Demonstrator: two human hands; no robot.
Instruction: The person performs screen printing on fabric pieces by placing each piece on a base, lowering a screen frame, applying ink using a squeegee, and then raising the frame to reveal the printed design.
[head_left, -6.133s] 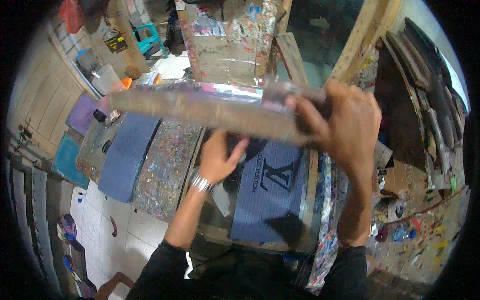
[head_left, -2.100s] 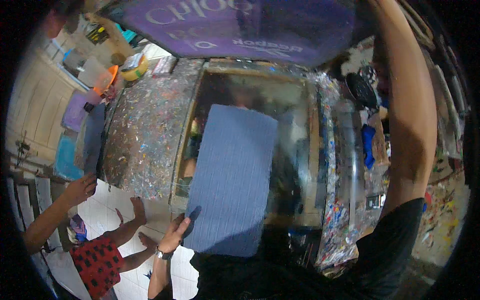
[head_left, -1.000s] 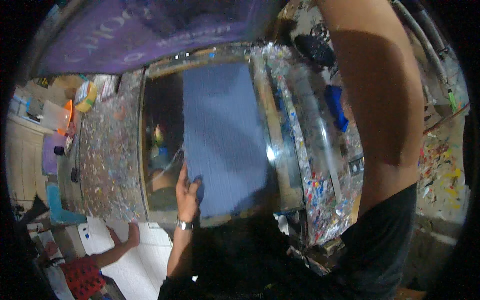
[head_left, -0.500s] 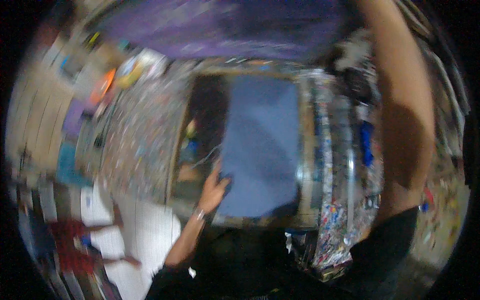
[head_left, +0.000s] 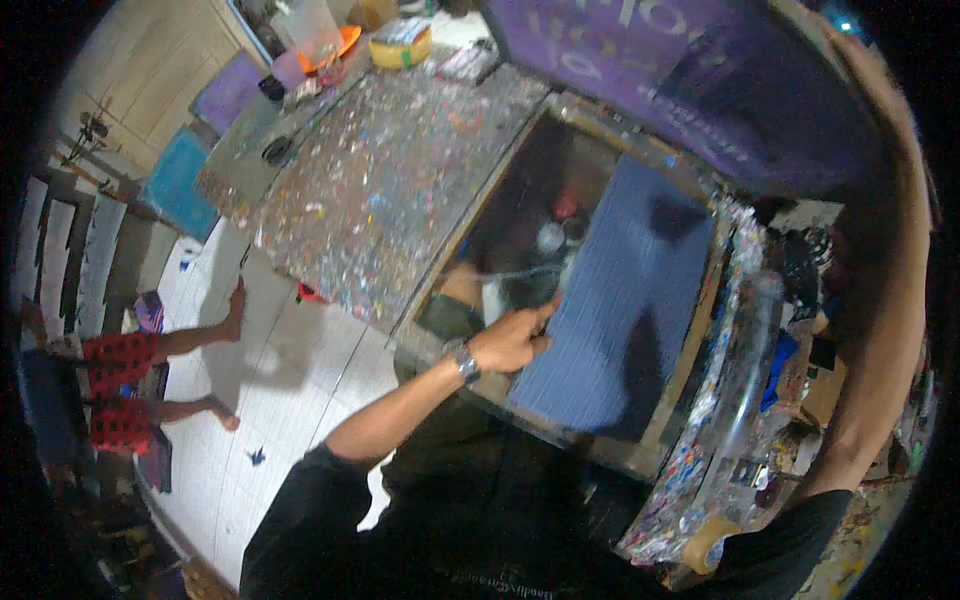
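A plain blue-grey textured sheet [head_left: 625, 290] lies on the right part of a dark glossy bed in a worn frame [head_left: 425, 305]. My left hand [head_left: 510, 335] touches the sheet's left edge, fingers apart, index finger stretched along it. Above the bed's far side a purple screen frame with pale lettering [head_left: 690, 70] stands raised. My right arm stretches up along its right side; the hand [head_left: 840, 30] is at the dim rim of the picture near the frame's top, its fingers not clearly visible.
A paint-spattered board [head_left: 350, 180] adjoins the bed on the left, with containers beyond. A person in red checked shorts [head_left: 120, 360] is at the left above the tiled floor [head_left: 290, 480]. Paint-crusted rails and a tape roll [head_left: 705, 540] lie along the right.
The printed sheet seen earliest has given way to a plain one, which moved forward onto the bed under the raised screen. My left hand stays at its edge; the view has swung left.
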